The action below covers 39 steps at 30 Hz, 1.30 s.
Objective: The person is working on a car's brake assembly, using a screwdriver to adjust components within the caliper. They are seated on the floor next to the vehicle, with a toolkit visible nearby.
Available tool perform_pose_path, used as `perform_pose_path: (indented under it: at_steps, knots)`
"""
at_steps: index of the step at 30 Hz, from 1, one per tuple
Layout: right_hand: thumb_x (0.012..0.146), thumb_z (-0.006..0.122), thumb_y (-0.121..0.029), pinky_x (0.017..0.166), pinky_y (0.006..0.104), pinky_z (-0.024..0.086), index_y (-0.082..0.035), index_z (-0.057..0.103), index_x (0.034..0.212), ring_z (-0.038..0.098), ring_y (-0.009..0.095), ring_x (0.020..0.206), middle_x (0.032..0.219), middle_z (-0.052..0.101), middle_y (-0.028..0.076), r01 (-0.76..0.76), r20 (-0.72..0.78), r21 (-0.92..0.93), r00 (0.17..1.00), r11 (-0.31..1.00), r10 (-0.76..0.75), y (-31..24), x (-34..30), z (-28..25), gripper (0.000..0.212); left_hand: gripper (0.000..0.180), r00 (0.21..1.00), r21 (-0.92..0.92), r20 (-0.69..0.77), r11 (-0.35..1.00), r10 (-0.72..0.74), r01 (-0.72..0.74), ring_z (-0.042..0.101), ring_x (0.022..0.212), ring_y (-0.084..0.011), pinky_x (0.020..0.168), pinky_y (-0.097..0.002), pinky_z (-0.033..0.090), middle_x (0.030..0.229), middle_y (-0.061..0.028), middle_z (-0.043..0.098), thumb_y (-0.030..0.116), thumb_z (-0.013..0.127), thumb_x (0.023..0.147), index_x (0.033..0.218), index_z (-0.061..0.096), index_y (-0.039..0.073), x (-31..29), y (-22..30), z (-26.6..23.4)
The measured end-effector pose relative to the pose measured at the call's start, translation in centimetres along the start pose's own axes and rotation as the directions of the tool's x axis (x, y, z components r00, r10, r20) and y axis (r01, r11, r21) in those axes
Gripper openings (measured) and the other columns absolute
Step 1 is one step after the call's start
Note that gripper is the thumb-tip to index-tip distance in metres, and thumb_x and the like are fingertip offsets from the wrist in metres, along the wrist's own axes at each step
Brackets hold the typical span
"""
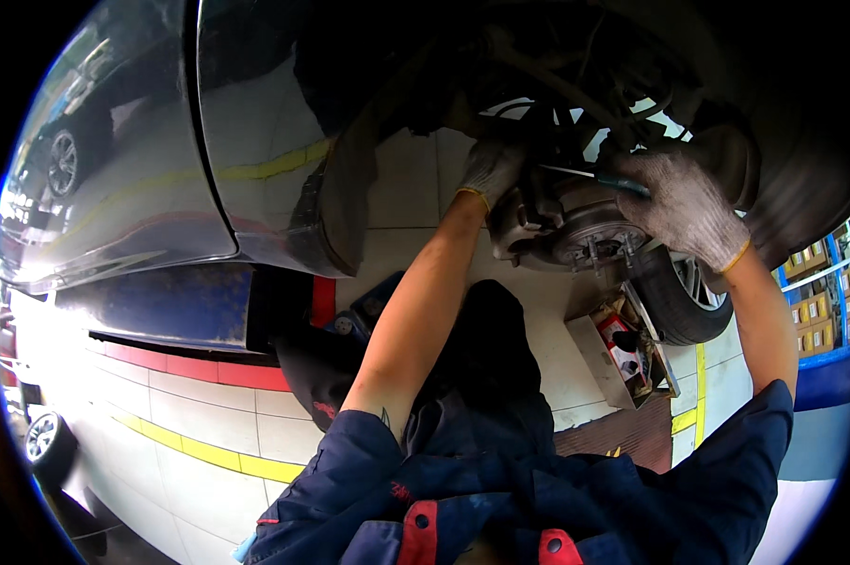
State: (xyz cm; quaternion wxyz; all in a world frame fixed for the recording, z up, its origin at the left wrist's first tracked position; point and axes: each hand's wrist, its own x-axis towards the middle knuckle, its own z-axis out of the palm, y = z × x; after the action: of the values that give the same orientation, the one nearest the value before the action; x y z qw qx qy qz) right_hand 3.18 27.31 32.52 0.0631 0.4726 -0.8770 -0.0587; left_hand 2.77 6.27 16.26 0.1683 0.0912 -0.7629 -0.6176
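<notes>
In a grey knitted glove, my right hand (684, 209) is closed round the dark teal handle of a screwdriver (624, 183). Its thin metal shaft points left, above the wheel hub (598, 241) with its protruding studs. My left hand (489, 171), gloved too, reaches in beside the brake caliper (516, 224). Its fingers disappear behind the caliper and into shadow, so I cannot tell what they touch. Dark suspension arms (561, 85) lie above both hands, inside the wheel arch.
A grey car body panel (265, 169) fills the upper left. Below the hub, a detached wheel (681, 299) rests near an open metal toolbox (596, 365) full of loose items. A blue lift ramp (161, 306) runs under the car. Shelving with boxes (813, 311) stands at the right.
</notes>
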Motion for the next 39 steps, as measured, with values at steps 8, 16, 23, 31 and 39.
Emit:
perform_pose_path:
  at_steps: [8,16,23,31,39]
  knots:
    - [0.081,0.065,-0.031,0.079,0.0430,0.054,-0.010,0.066,0.109,0.065,0.033,0.087,0.094,0.067,0.015,0.240,-0.011,-0.234,0.968,0.942,-0.250,0.1,2.7,-0.9,0.036,0.047,0.992,-0.133,-0.108,0.988,0.061,-0.075,0.054,0.113,-0.0313,0.096,-0.0366,0.040,0.119,-0.0214,0.057,0.037,0.043,0.093,0.117,0.056,-0.001,0.2,-1.8,1.0]
    - [0.080,0.061,-0.020,0.075,0.0423,0.052,-0.011,0.063,0.108,0.064,0.029,0.083,0.086,0.065,0.012,0.222,-0.003,-0.364,0.971,0.904,-0.239,-2.7,1.5,0.3,0.030,0.053,0.951,0.141,-0.129,0.954,0.282,-0.264,0.052,0.114,-0.0398,0.096,-0.0431,0.041,0.119,-0.0236,0.059,0.046,0.036,0.094,0.117,0.061,0.005,1.5,-4.1,1.4]
    - [0.078,0.062,-0.017,0.070,0.0414,0.052,-0.010,0.061,0.104,0.064,0.029,0.078,0.083,0.063,0.011,0.178,0.004,-0.370,0.982,0.912,-0.190,-2.9,0.8,0.9,0.028,0.046,0.979,0.006,-0.151,0.990,0.140,-0.141,0.052,0.113,-0.0410,0.096,-0.0455,0.041,0.119,-0.0251,0.058,0.036,0.034,0.096,0.125,0.055,0.007,0.9,-2.9,1.9]
    - [0.073,0.067,-0.019,0.062,0.0369,0.052,-0.011,0.059,0.109,0.063,0.025,0.072,0.084,0.056,0.008,0.189,-0.134,-0.438,0.953,0.879,-0.272,-3.0,-1.1,3.6,0.038,0.046,0.994,-0.147,-0.049,0.983,0.099,-0.105,0.052,0.115,-0.0302,0.099,-0.0362,0.039,0.123,-0.0203,0.055,0.036,0.041,0.096,0.123,0.054,0.001,-0.6,-0.1,0.6]
    - [0.084,0.062,-0.029,0.086,0.0412,0.051,-0.013,0.063,0.117,0.063,0.030,0.094,0.105,0.065,0.012,0.187,0.016,-0.216,0.982,0.958,-0.188,1.0,1.9,0.6,0.037,0.037,0.980,-0.189,-0.007,0.963,0.197,-0.194,0.058,0.098,-0.0228,0.089,-0.0340,0.044,0.108,-0.0150,0.062,0.028,0.044,0.093,0.112,0.061,0.000,1.7,-2.9,0.6]
